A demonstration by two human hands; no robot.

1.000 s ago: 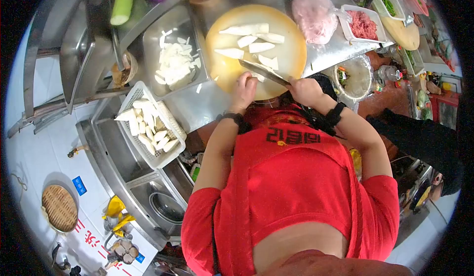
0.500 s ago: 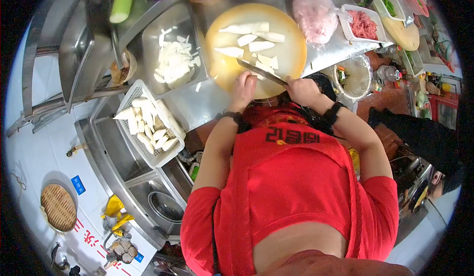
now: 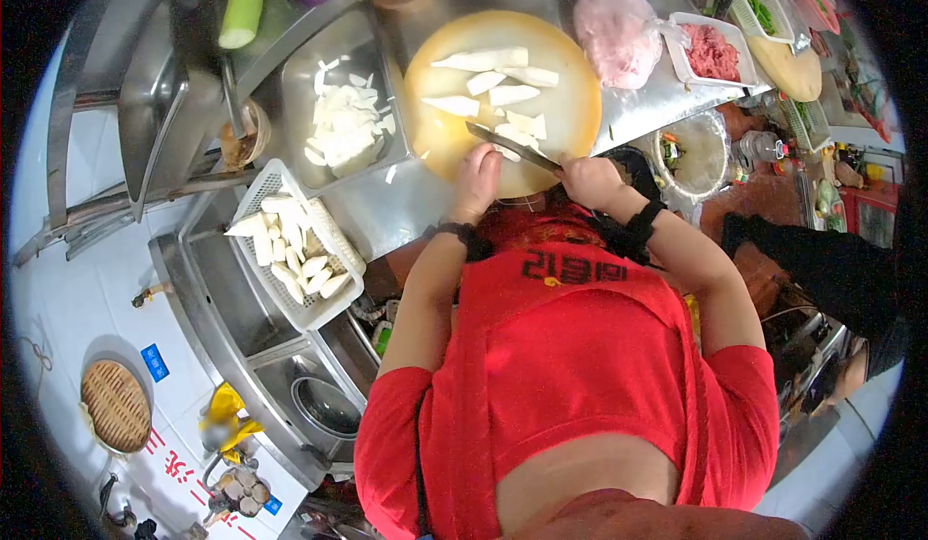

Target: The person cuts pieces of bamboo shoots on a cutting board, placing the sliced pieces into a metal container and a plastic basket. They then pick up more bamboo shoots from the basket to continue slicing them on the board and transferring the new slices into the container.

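Observation:
My right hand (image 3: 592, 181) is closed around the handle of a kitchen knife (image 3: 514, 147), whose blade slants left across the near part of a round yellowish cutting board (image 3: 435, 71). Close to the blade's tip, my left hand (image 3: 477, 184) rests at the board's near edge with its fingers bunched. What they pinch, if anything, is hidden. Just beyond the blade lie cut white pieces (image 3: 525, 126). Several peeled white vegetable stems (image 3: 480, 59) sit farther back on the board.
Left of the board, a steel tray (image 3: 298, 68) holds white slices (image 3: 346, 126). A white basket (image 3: 340, 250) of peeled stems stands over the sink (image 3: 227, 284). At right are a pink plastic bag (image 3: 619, 37), minced meat (image 3: 713, 52) and a lined bin (image 3: 691, 158). A dark-clothed person (image 3: 812, 269) is nearby.
The view has shifted slightly. My hands and the knife stay in nearly the same place on the board. At the right edge, the other person's arm has moved.

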